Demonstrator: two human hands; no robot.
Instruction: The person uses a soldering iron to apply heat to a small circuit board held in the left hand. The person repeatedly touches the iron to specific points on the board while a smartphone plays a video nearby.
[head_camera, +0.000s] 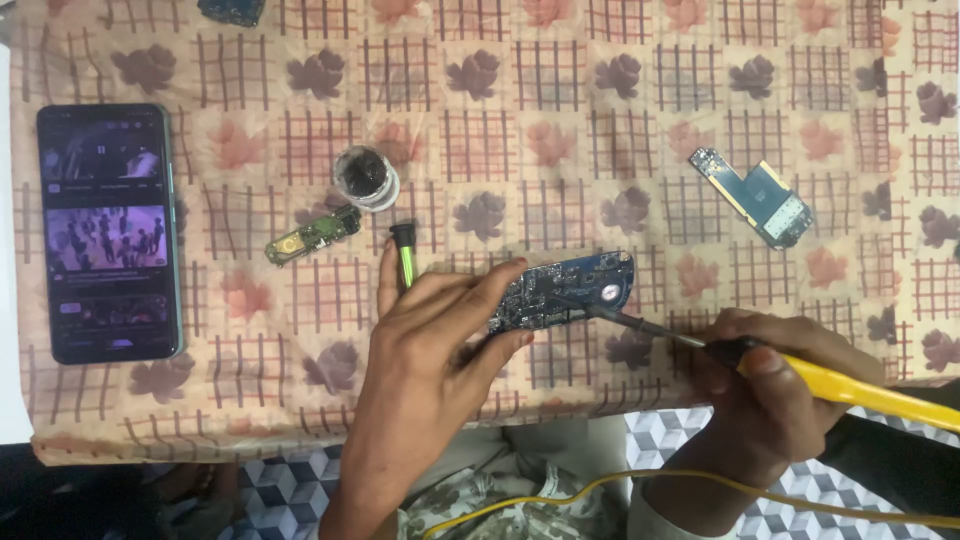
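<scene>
My left hand grips the near end of a blue circuit board and also holds a thin green-handled tool between its fingers. The board is tilted slightly above the patterned cloth. My right hand holds a yellow-handled soldering iron. Its dark metal tip touches the board near a round silver part at the board's right end. A yellow cord runs below my hands.
A smartphone with a lit screen lies at the left. A small round tin and a small green circuit board sit left of centre. Another blue board lies at the right. The cloth-covered table edge is near me.
</scene>
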